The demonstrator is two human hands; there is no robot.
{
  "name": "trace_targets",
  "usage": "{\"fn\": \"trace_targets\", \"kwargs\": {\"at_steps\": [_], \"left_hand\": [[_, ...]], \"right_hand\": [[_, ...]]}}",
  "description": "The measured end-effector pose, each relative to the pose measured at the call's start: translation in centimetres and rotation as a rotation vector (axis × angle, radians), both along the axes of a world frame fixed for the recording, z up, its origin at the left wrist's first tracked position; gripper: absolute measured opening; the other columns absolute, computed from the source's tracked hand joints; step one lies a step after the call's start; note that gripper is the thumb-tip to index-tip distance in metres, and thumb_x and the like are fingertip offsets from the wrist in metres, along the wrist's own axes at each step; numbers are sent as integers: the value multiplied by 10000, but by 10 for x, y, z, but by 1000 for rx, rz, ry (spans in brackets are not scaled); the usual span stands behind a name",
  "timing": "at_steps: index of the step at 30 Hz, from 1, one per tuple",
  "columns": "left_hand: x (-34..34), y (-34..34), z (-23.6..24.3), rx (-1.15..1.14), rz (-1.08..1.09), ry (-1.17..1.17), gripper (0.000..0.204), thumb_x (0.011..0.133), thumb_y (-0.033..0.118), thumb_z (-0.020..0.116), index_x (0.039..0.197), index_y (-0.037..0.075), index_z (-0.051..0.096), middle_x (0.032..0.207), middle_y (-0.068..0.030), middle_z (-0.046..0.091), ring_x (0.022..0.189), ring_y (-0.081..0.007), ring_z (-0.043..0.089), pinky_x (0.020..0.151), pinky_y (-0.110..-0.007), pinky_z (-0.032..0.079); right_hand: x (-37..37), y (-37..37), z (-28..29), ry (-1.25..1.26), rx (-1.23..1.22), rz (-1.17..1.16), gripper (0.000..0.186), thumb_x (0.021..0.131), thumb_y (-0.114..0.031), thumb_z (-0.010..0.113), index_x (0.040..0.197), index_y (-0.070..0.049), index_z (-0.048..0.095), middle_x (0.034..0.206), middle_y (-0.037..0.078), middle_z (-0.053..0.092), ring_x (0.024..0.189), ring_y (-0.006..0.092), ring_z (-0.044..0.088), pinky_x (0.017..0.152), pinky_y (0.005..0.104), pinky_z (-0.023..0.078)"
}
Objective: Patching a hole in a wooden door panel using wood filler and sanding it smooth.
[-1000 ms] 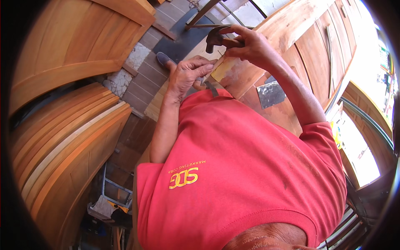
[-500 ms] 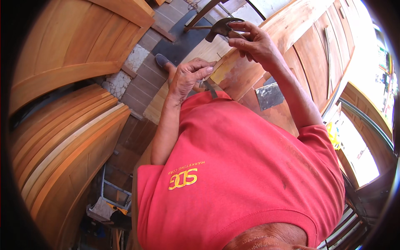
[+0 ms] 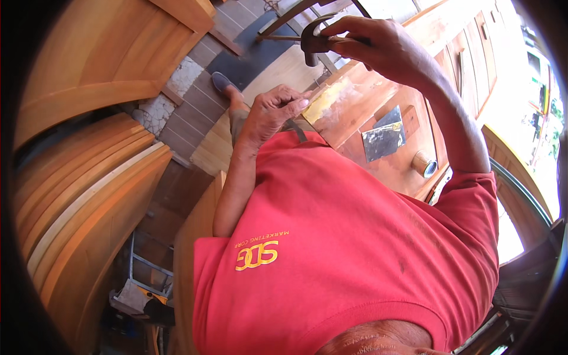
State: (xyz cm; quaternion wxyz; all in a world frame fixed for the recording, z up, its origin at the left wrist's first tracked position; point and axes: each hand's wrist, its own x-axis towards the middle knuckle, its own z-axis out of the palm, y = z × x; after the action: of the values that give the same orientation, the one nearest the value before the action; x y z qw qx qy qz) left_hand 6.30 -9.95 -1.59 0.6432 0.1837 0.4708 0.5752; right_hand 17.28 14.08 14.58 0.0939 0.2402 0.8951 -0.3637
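Observation:
My right hand (image 3: 378, 47) is closed round a claw hammer (image 3: 313, 42), raised above the far end of a wooden door panel (image 3: 343, 127). Its dark head points downward, and most of the handle is hidden by my fingers. At the panel's near left corner my left hand (image 3: 273, 115) is closed in a pinch. Whatever lies between thumb and fingertips is too small to make out. Just right of those fingertips, a yellowish filler patch (image 3: 325, 103) covers the panel's edge. Two flat metal spreaders (image 3: 381, 142) overlap on the wood, with an open can (image 3: 423, 164) to their right.
Stacked wooden panels (image 3: 89, 195) lean on the left, below another large panel (image 3: 94, 59). A dark mat (image 3: 248, 50) lies on the tiled floor, near chair-like dark legs (image 3: 290, 18). A metal stepladder (image 3: 148, 272) stands at lower left.
The hammer has turned so its head points down, and my right forearm has swung to the right. My left hand stays almost in place. The can has come into view.

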Motion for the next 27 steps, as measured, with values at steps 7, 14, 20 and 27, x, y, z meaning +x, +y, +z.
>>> {"fn": "trace_targets", "kwargs": {"at_steps": [7, 14, 20, 27], "left_hand": [[1, 3, -7, 60, 30, -38, 120, 986, 68, 752, 970, -46, 786, 927, -36, 654, 913, -99, 647, 1057, -298, 509], [-2, 4, -5, 0, -7, -42, 150, 974, 99, 788, 1015, -45, 799, 903, -1, 645, 869, -68, 622, 899, -247, 510], [-7, 2, 4, -41, -44, -55, 216, 974, 122, 794, 1120, -37, 797, 945, 16, 668, 901, -64, 622, 857, -235, 496], [4, -1, -7, 60, 50, 8, 331, 995, 164, 732, 1263, -28, 761, 1166, -11, 728, 952, -63, 637, 700, -202, 514]], "right_hand": [[-22, -2, 1, -182, 5, 72, 280, 1059, -241, 659, 1304, -136, 748, 790, 26, 698, 642, 86, 603, 577, 296, 465], [-16, -2, -8, -168, -6, 50, 279, 1061, -243, 663, 1301, -136, 757, 785, 20, 694, 626, 87, 584, 567, 305, 461], [-9, -2, -10, -139, -17, 20, 282, 1061, -254, 676, 1303, -134, 755, 789, 22, 698, 625, 91, 599, 569, 304, 487], [-3, 0, -11, -83, -36, 41, 276, 1065, -247, 672, 1299, -127, 755, 788, 32, 697, 604, 90, 605, 546, 286, 485]]}}
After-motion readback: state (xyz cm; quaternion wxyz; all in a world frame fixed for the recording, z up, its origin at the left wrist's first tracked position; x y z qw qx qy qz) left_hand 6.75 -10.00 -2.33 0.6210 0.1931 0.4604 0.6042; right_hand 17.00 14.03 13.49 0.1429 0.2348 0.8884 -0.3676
